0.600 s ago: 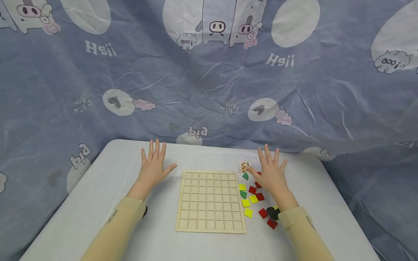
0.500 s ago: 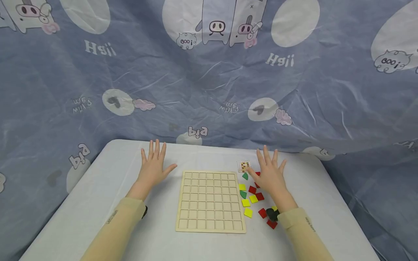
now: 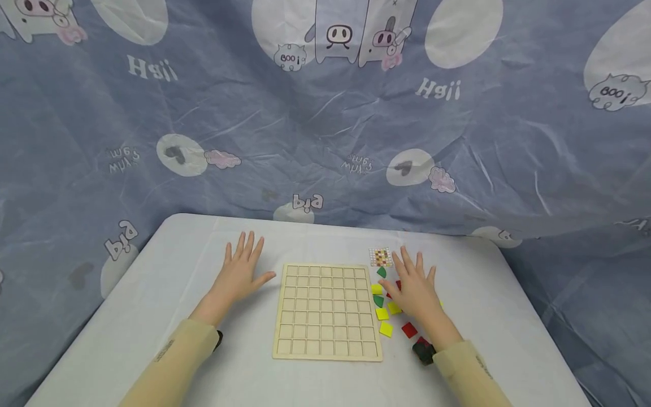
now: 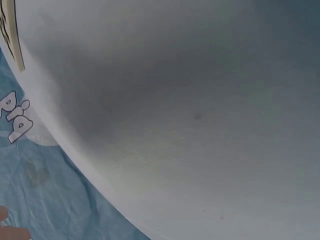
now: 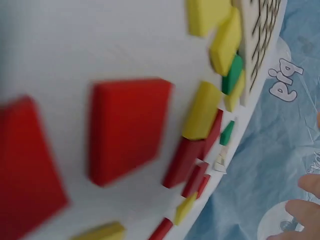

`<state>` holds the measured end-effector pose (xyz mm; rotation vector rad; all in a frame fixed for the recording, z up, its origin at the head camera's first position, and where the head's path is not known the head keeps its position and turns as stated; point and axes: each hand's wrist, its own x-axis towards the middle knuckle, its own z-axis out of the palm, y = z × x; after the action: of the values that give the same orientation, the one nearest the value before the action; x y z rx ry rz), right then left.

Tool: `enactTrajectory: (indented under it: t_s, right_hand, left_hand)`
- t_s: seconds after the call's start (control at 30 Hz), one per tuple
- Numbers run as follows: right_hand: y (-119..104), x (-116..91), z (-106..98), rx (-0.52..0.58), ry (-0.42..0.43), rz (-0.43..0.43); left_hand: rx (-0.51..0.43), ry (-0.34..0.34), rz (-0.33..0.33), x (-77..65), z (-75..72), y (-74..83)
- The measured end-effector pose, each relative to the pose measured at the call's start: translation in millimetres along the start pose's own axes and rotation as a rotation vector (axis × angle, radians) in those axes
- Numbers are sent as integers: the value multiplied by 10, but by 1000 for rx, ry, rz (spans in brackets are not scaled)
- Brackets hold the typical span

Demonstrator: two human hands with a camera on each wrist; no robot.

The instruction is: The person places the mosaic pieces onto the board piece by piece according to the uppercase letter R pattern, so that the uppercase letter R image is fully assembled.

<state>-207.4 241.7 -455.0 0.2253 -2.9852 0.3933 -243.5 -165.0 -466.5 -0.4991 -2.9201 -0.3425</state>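
Observation:
My left hand [image 3: 237, 275], fingers spread, is held palm down left of a wooden grid board [image 3: 325, 312] and holds nothing. On the other side of the board, my right hand [image 3: 415, 289] spreads its fingers over a scatter of small tiles, also with nothing in it. Yellow squares such as one yellow tile [image 3: 386, 329], red squares such as one red tile [image 3: 409, 330], and green rounded pieces such as one green tile [image 3: 381, 272] lie there. In the right wrist view a red tile [image 5: 130, 127] shows large; the hand partly hides several tiles in the head view.
A small printed pattern card [image 3: 380, 257] lies beyond the board's far right corner. The white table [image 3: 305, 385] ends at a blue patterned curtain [image 3: 315, 130] behind it. Black wrist cameras [image 3: 424, 353] sit under the cuffs.
Both hands have come lower and nearer to the body, the right one also slightly leftward over the tiles. The view has tilted a little. Board and tiles stay put.

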Motion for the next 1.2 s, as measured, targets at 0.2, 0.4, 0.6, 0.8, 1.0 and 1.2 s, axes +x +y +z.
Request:
enactTrajectory:
  t_s: [0.2,0.4,0.6,0.8,1.0,1.2]
  right_hand:
    - [42,-115,104,-17,-20,23]
    - [39,-242,124,47,-46,72]
    - [36,-309,180,114,-84,115]
    - [79,-303,230,164,-86,106]
    - [87,-273,236,204,-113,119]
    - [117,-256,271,236,-152,140]
  left_hand:
    - [0,-17,36,-146,90,-17]
    - [-76,-134,75,-276,164,48]
    - [-174,-299,83,-353,220,144]
    - [-213,-380,65,-374,203,201]
    - [-232,-430,28,-389,218,229]
    - [-212,-457,35,-403,293,237]
